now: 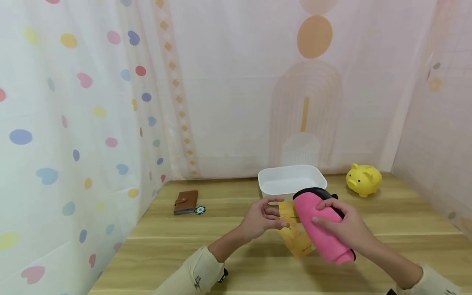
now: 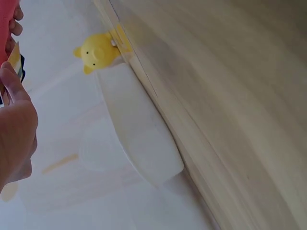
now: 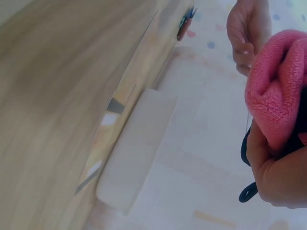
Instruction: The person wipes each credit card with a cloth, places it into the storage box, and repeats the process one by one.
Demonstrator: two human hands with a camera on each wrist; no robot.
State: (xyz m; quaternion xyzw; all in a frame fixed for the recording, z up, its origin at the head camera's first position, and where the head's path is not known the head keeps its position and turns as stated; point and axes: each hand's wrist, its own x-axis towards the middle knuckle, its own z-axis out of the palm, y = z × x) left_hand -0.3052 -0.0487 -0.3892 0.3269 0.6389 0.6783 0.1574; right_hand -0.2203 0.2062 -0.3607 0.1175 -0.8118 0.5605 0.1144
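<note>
My right hand grips a folded pink fleece cloth with black edging. Its fluffy side shows in the right wrist view, where dark loops hang near the right hand's fingers; what they belong to is unclear. To its left, the left hand pinches the edge of a translucent yellow note-like sheet between thumb and fingers. This sheet hangs down beside the cloth and is partly hidden behind it. In the left wrist view, the left thumb lies against a small yellowish edge.
Behind the hands stands a white plastic tub against the curtain. A yellow piggy bank is at the back right. At the left lie a brown snap wallet and a dark poker chip on the wooden table.
</note>
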